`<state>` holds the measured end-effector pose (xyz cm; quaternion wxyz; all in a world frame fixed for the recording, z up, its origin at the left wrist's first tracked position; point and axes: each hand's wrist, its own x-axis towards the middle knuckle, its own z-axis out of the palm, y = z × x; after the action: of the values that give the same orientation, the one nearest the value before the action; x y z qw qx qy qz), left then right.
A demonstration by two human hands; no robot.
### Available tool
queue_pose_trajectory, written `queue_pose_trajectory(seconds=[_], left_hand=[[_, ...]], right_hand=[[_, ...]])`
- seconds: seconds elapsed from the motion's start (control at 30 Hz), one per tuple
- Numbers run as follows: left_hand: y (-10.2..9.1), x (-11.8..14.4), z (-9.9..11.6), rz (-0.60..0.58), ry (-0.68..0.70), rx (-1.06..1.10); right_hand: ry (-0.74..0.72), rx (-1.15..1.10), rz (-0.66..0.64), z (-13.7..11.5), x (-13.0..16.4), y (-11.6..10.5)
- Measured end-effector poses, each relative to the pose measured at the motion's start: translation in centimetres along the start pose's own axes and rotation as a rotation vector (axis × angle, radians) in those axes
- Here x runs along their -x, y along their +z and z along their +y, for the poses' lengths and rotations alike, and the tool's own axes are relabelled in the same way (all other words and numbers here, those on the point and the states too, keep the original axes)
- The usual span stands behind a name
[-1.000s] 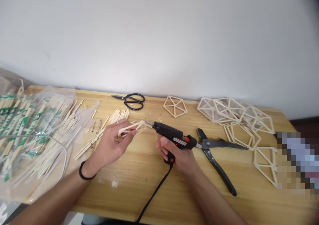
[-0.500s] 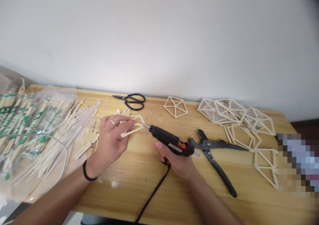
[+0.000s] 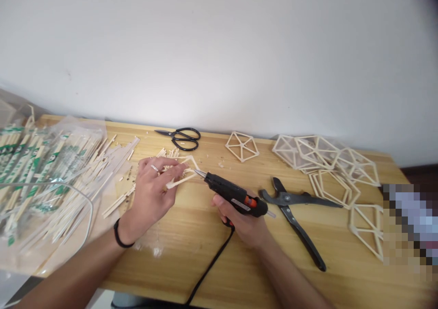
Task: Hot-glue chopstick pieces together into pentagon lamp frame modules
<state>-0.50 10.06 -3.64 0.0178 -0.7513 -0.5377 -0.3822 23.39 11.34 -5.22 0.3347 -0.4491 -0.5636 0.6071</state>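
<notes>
My left hand (image 3: pixel 158 183) is closed on a small frame of pale wooden sticks (image 3: pixel 185 179), its fingertips on the inner sticks. The fingers cover part of that frame. In my right hand (image 3: pixel 244 220) is a black hot glue gun (image 3: pixel 228 189) with an orange part on its side and a clear glue stick poking out behind. Its metal nozzle meets the right corner of the stick frame, at or very near the joint. A black cord trails from the gun's handle over the table's front edge. Short cut sticks (image 3: pixel 167 154) lie just behind my left hand.
Black-handled scissors (image 3: pixel 185 138) lie at the back beside a finished stick hexagon (image 3: pixel 242 146). Big black shears (image 3: pixel 294 208) rest right of my right hand, near stacked stick frames (image 3: pixel 316 151). Wrapped chopsticks (image 3: pixel 37 163), loose sticks and a white cable (image 3: pixel 89 208) fill the left.
Almost nothing differs. Both hands, the stick frame and the glue gun hold nearly the same position; the view has shifted very slightly.
</notes>
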Motion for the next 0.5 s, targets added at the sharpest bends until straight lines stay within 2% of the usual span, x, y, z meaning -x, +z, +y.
queue_pose_trajectory(seconds=[0.17, 0.37, 0.5], left_hand=[[0.0, 0.0, 0.0, 0.027, -0.003, -0.023], [0.2, 0.3, -0.3, 0.053, 0.007, -0.028], [0.2, 0.2, -0.3, 0.062, 0.015, -0.025]], right_hand=[[0.001, 0.015, 0.06, 0.2, 0.1, -0.3], [-0.133, 0.169, -0.033, -0.8, 0.0, 0.1], [-0.125, 0.094, 0.021, -0.7, 0.1, -0.1]])
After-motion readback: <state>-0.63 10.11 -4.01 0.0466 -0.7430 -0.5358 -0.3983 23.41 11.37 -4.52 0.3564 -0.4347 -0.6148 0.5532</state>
